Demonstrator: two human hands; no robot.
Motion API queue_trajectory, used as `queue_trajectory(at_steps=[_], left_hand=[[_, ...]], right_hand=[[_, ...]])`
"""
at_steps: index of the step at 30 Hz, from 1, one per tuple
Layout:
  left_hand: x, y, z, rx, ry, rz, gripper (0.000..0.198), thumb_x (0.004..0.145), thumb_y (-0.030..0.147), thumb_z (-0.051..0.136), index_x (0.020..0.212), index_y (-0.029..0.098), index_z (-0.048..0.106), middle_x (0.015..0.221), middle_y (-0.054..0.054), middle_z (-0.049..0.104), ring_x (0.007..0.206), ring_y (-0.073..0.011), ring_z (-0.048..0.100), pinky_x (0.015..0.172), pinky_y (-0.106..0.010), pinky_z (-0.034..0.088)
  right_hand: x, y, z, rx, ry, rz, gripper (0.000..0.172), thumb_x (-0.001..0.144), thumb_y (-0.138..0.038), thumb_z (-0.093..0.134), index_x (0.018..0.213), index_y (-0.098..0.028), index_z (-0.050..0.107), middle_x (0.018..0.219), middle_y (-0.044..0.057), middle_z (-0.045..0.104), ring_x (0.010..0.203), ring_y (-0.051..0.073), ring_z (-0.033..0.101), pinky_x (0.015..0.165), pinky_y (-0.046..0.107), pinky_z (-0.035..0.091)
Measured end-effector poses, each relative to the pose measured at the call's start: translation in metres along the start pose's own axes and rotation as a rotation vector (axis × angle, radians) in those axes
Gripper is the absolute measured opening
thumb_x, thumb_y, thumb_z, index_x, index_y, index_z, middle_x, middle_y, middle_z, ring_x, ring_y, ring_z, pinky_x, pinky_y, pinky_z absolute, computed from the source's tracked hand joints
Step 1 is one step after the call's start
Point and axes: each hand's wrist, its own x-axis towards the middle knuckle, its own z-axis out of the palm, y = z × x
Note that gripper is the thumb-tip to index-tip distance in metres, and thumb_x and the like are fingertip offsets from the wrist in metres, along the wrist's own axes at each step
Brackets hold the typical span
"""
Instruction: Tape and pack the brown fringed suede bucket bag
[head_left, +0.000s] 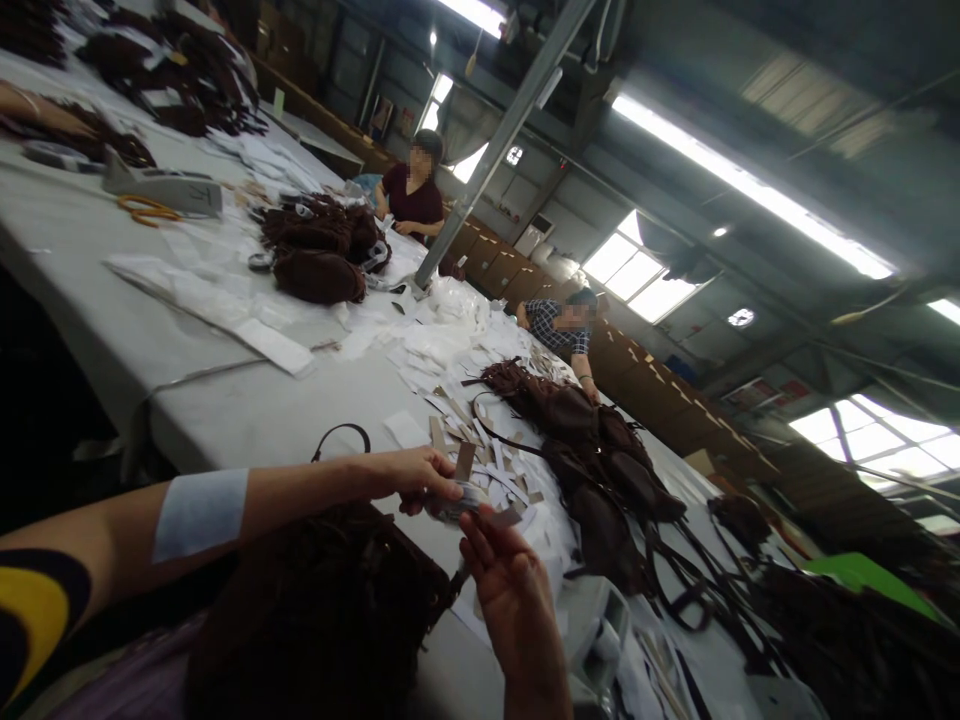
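Over the table edge, my left hand [431,480] is closed round a small greyish-white coil [459,500] that looks like a roll of tape. A short brown strip [465,460] stands up beside its thumb. My right hand [510,575] is raised palm toward me, its fingertips at the coil's near side and closed on a brownish strip end [505,517]. The other fingers are partly bent. Below both hands a dark brown fringed bag [330,600] rests against my body, much of it in shadow. A pale patch sticks to my left forearm.
White and brown paper scraps [495,470] cover the table [247,415] ahead. Brown bags [577,440] with straps lie to the right, more bags [322,250] at far left. Orange-handled scissors [150,210] lie by a grey tape dispenser [169,192]. Co-workers stand across the table; another person's arm [37,110] reaches in left.
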Motion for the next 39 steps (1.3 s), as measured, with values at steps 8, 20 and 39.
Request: queue_trajectory(at_steps=[8,20,39], left_hand=[[-0.004,0.006,0.014,0.327,-0.058,-0.037,0.015,0.067,0.031,0.067,0.068,0.016,0.068,0.053,0.001,0.056,0.038,-0.0098,0.043,0.035,-0.021,0.029],[-0.01,-0.002,0.028,0.438,-0.185,0.083,0.027,0.072,0.043,0.066,0.073,0.017,0.071,0.053,0.002,0.055,0.046,-0.0114,0.046,0.041,-0.021,0.03],[-0.01,0.007,0.057,1.122,-0.172,0.179,0.02,0.07,0.039,0.062,0.079,0.025,0.074,0.058,0.001,0.064,0.052,-0.013,0.048,0.045,-0.022,0.028]], right_hand=[[0.01,0.006,-0.003,-0.849,0.171,-0.368,0.018,0.076,-0.037,0.066,0.077,-0.021,0.074,0.087,0.005,0.068,0.081,0.021,0.06,0.073,0.028,0.047],[-0.001,0.003,-0.01,-0.821,0.115,-0.162,0.019,0.075,-0.036,0.065,0.076,-0.019,0.074,0.072,0.003,0.072,0.072,0.022,0.064,0.067,0.028,0.049],[0.003,-0.03,-0.012,-1.288,-0.211,0.079,0.008,0.065,-0.015,0.059,0.057,-0.015,0.061,0.05,-0.005,0.052,0.05,0.009,0.046,0.045,0.019,0.027]])
